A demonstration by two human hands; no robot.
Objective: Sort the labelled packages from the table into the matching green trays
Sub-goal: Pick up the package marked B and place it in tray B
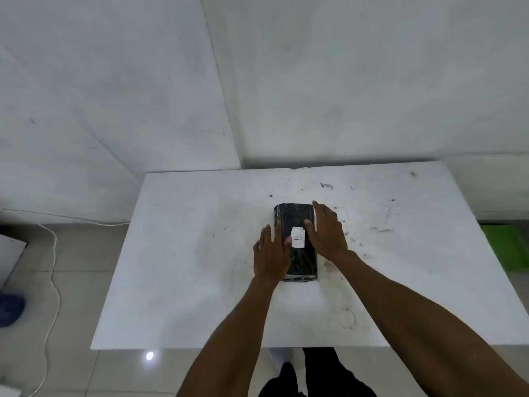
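A black wrapped package lies lengthwise in the middle of the white table. A small white label with a handwritten letter sits on its top. My left hand rests against the package's left side, thumb touching the label's edge. My right hand lies flat against the right side, fingers stretched toward the far end. Both hands press on the package from either side, and it still rests on the table. A green tray shows on the floor beyond the table's right edge, partly cut off by the table.
The table top carries dark scuff marks. White walls meet in a corner behind it. A white cable runs over the tiled floor at left, near a blue object. My legs stand at the table's near edge.
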